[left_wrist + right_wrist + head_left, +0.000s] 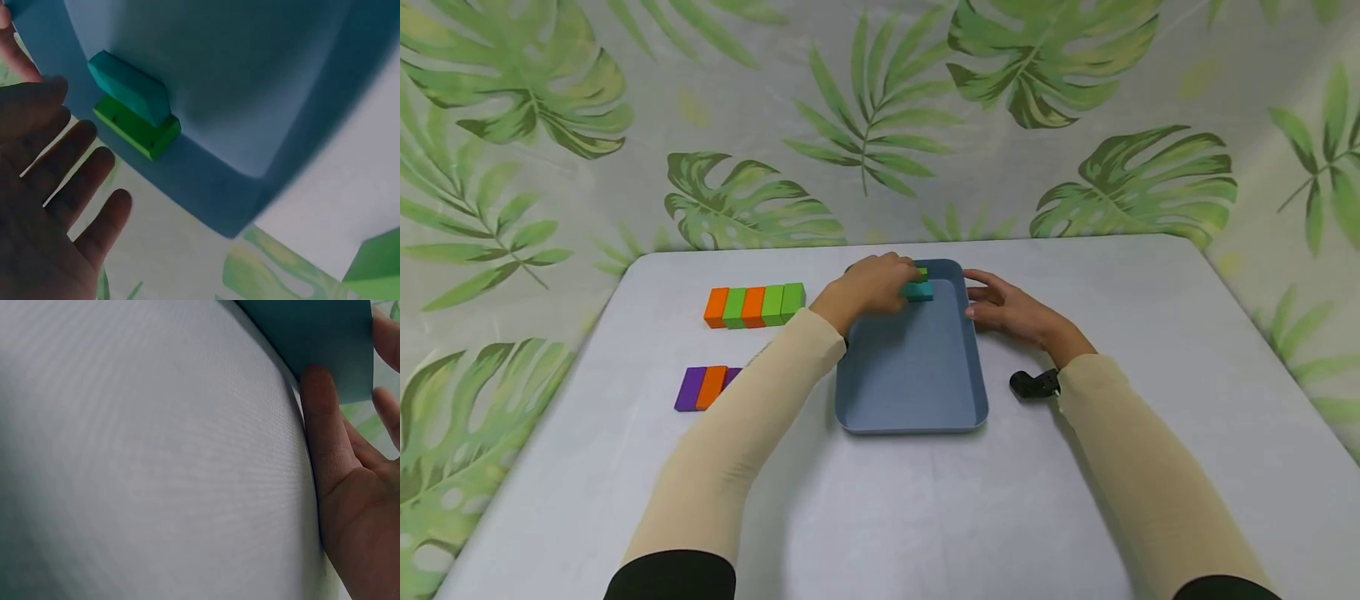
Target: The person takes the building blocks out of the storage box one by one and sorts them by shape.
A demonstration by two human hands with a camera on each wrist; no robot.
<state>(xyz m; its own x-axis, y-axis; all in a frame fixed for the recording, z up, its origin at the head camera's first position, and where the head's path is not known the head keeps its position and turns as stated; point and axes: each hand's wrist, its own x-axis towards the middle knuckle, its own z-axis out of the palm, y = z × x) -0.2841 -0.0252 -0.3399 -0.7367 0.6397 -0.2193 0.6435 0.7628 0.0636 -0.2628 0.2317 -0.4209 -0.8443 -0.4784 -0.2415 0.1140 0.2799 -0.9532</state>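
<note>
A blue-grey tray (912, 367) lies on the table with a teal block (919, 291) and a green block (922, 272) at its far end. In the left wrist view the teal block (130, 87) leans on the green block (137, 127), beside the tray's wall. My left hand (877, 283) is over the tray's far left part, fingers extended and spread; the left wrist view shows them apart from both blocks. My right hand (1011, 310) rests at the tray's right side near the far corner, its thumb (322, 400) touching the outer wall and its fingers loosely bent.
Left of the tray stands a row of orange and green blocks (753, 307). Nearer, a row of purple and orange blocks (711, 387) is partly hidden by my left sleeve. A black wrist device (1034, 385) sits by my right wrist. A leaf-patterned cloth (880, 167) hangs behind the white table.
</note>
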